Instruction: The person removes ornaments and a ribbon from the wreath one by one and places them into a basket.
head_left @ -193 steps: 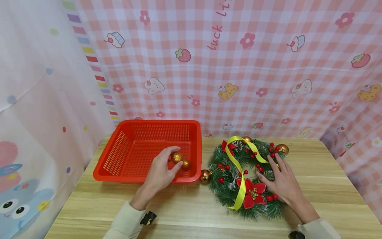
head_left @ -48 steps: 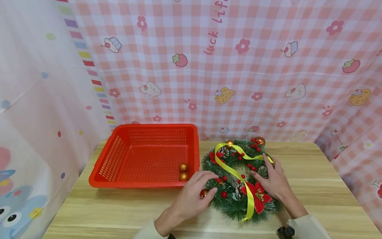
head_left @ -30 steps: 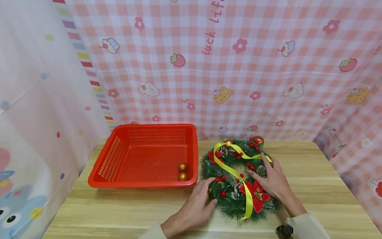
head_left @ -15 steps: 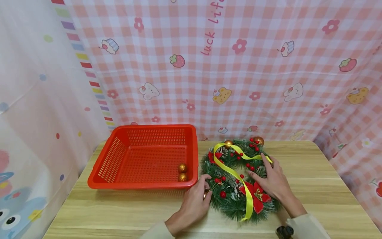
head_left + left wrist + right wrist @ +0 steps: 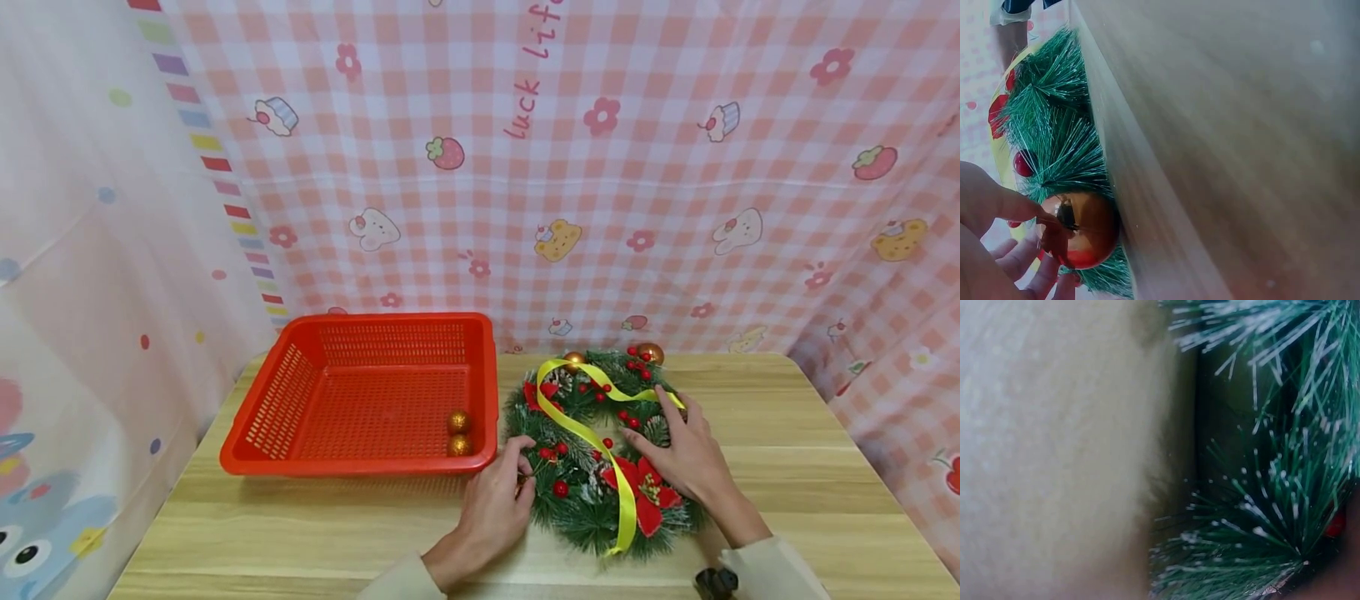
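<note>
A green wreath with red berries, red poinsettias and a yellow ribbon lies flat on the table. At its left side my left hand has thumb and fingers curled at a shiny copper bauble; in the head view the hand hides most of that ball. My right hand rests on the wreath's right side, fingers spread over the greenery by the ribbon's end. Two more baubles, a small one and a larger one, show at the wreath's far edge. The right wrist view has frosted needles close up.
Left of the wreath stands a red plastic basket, its right wall near my left hand. Two glittery gold balls lie in its right front corner. A checked pink curtain hangs behind the wooden table.
My left hand set two gold balls down in the basket, then moved right to the wreath's left side and curled its fingers at the bauble there. My right hand stays on the wreath, which shifted slightly.
</note>
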{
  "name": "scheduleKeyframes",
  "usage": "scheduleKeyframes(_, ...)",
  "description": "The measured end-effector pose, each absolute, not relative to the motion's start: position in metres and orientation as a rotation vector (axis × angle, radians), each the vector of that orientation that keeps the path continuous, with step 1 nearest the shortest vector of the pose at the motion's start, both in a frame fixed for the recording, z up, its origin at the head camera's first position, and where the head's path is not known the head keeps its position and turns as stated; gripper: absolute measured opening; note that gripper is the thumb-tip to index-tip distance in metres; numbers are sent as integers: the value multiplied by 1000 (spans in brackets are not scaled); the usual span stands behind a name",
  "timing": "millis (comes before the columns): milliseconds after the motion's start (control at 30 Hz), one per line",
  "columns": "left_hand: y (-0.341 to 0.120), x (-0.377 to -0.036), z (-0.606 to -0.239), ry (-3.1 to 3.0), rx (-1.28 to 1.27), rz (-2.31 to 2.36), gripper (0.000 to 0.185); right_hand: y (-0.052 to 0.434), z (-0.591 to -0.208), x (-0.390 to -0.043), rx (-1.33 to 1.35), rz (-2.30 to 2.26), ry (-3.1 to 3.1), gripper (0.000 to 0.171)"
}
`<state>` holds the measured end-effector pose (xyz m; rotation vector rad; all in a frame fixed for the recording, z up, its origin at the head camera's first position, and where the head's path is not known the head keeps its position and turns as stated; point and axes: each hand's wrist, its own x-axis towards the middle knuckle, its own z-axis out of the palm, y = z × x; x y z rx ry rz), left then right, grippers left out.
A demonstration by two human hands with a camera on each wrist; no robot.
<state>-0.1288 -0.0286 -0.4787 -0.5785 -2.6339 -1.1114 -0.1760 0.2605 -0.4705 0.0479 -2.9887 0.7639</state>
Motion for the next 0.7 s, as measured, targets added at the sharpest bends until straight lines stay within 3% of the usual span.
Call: scheduleKeyframes(700, -34, -131, -479, -2545, -583, -1276, 37, 261, -471, -175, 52, 778, -2979, 93)
